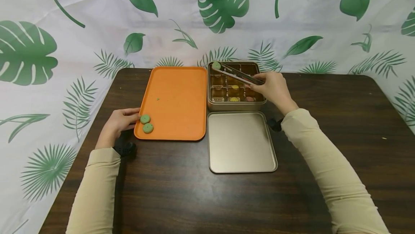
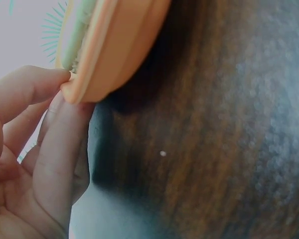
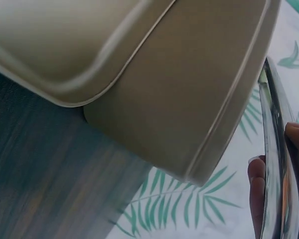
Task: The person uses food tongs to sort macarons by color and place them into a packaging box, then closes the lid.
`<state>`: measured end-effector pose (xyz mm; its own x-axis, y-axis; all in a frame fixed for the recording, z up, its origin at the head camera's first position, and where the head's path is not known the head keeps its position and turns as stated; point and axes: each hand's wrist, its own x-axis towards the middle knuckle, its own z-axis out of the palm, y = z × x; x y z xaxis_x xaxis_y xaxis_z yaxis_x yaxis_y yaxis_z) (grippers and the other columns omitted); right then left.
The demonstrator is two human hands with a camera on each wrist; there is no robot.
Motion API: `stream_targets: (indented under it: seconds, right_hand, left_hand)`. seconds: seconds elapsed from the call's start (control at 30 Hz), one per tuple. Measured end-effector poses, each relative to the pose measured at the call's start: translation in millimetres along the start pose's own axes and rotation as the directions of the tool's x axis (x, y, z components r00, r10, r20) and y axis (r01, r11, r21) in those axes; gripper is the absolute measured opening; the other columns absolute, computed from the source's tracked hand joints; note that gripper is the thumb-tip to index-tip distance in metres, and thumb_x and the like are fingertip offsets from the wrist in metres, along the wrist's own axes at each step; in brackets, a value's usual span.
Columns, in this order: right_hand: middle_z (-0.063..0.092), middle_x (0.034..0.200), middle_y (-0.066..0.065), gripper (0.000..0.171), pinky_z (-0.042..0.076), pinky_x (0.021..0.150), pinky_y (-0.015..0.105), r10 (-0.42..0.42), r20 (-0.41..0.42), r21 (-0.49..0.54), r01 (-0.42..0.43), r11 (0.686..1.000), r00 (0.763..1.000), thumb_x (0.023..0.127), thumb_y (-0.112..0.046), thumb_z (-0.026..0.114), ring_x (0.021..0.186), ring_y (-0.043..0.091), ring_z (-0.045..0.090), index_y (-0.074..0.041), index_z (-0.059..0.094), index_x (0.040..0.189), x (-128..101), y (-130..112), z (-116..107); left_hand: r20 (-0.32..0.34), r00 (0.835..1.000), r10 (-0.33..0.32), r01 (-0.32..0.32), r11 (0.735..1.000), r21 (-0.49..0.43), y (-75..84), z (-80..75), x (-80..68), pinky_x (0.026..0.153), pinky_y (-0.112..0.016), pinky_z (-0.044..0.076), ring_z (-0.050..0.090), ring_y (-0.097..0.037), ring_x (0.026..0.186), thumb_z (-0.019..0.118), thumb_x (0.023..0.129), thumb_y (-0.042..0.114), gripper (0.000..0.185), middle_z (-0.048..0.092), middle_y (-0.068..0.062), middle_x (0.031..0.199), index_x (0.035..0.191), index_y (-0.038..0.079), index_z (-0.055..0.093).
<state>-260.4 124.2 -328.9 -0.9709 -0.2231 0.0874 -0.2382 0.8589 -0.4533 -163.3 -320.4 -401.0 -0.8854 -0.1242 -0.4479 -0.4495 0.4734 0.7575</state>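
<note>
My left hand (image 1: pixel 120 121) pinches the left rim of an orange tray (image 1: pixel 175 100) between thumb and fingers, as the left wrist view shows. On the tray beside those fingers lie two green macarons (image 1: pixel 148 128). With my right hand (image 1: pixel 275 88) I grip metal tongs (image 1: pixel 240 75), whose tips hold another green macaron (image 1: pixel 216 65) over the back left compartment of a gold tin (image 1: pixel 238 106). Inside the tin, a clear divided insert has yellow macarons (image 1: pixel 235 99) and a pink one (image 1: pixel 250 99) in its middle and front compartments.
A flat gold lid (image 1: pixel 241 142) lies on the dark wooden table (image 1: pixel 168 190) just in front of the tin. The tray stands close against the tin's left side. Behind the table hangs a white cloth (image 1: pixel 181 18) with green leaves. Small green crumbs (image 1: pixel 158 99) dot the tray.
</note>
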Motion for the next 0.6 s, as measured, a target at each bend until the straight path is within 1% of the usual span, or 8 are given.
stream_targets:
  seconds: [0.1, 0.2, 0.3, 0.4, 0.5, 0.6]
  right_hand:
    - [0.066, 0.112, 0.027, 0.037, 0.03, 0.046, 0.028, 0.018, 0.009, 0.003, -0.018, 1.0, 1.0, 0.089, -0.018, 0.066, 0.046, 0.016, 0.038, 0.0, 0.064, 0.122, -0.1, 4.2, -0.1]
    - [0.066, 0.112, 0.027, 0.038, 0.03, 0.046, 0.028, 0.032, 0.019, 0.01, -0.032, 0.999, 0.999, 0.089, -0.018, 0.065, 0.046, 0.016, 0.039, 0.0, 0.064, 0.122, 0.1, 5.7, -0.4]
    - [0.065, 0.116, 0.027, 0.037, 0.03, 0.045, 0.028, 0.039, 0.028, 0.008, -0.039, 0.999, 0.999, 0.089, -0.018, 0.065, 0.043, 0.015, 0.036, 0.0, 0.064, 0.122, 0.6, 6.6, -0.6]
    - [0.065, 0.118, 0.026, 0.037, 0.03, 0.046, 0.028, 0.042, 0.036, 0.001, -0.042, 0.999, 0.998, 0.089, -0.018, 0.065, 0.042, 0.014, 0.034, 0.0, 0.065, 0.122, 1.0, 8.1, -0.3]
    - [0.065, 0.117, 0.027, 0.038, 0.032, 0.048, 0.028, 0.046, 0.054, -0.004, -0.046, 0.999, 0.998, 0.089, -0.019, 0.066, 0.043, 0.013, 0.036, 0.0, 0.064, 0.122, 1.3, 9.8, -0.3]
    - [0.065, 0.115, 0.028, 0.039, 0.033, 0.048, 0.027, 0.052, 0.072, -0.005, -0.052, 0.999, 0.996, 0.088, -0.019, 0.066, 0.044, 0.014, 0.038, 0.001, 0.064, 0.122, 1.2, 10.5, -0.1]
  left_hand:
    - [0.0, 1.0, 0.001, -0.001, 1.0, -0.001, -0.2, 0.0, 0.2, 0.088, -0.023, 0.056, 0.058, -0.012, 0.106, 0.051, 0.099, 0.025, 0.052, 0.042, -0.023, 0.147, 0.145, 0.005, 0.039]
    - [-0.003, 1.0, 0.002, -0.002, 1.0, 0.0, -0.4, 0.1, 0.0, 0.087, -0.023, 0.057, 0.057, -0.012, 0.106, 0.05, 0.099, 0.025, 0.052, 0.042, -0.023, 0.147, 0.145, 0.004, 0.039]
    - [-0.004, 1.0, 0.005, -0.005, 1.0, 0.0, -0.2, 0.3, -0.5, 0.088, -0.023, 0.057, 0.057, -0.016, 0.11, 0.05, 0.099, 0.024, 0.052, 0.041, -0.024, 0.147, 0.145, 0.004, 0.039]
    - [-0.003, 1.0, 0.004, -0.004, 1.0, 0.0, 0.6, 0.8, -1.3, 0.09, -0.026, 0.055, 0.055, -0.023, 0.118, 0.05, 0.099, 0.024, 0.052, 0.041, -0.024, 0.147, 0.146, 0.004, 0.038]
    - [-0.004, 1.0, -0.001, 0.001, 1.0, 0.002, 1.6, 1.4, -1.7, 0.092, -0.028, 0.054, 0.052, -0.028, 0.123, 0.049, 0.1, 0.025, 0.052, 0.04, -0.024, 0.147, 0.146, 0.004, 0.038]
    - [-0.001, 1.0, -0.006, 0.006, 1.0, 0.005, 2.1, 1.5, -1.6, 0.093, -0.029, 0.053, 0.051, -0.029, 0.125, 0.049, 0.1, 0.025, 0.052, 0.04, -0.023, 0.148, 0.146, 0.004, 0.038]
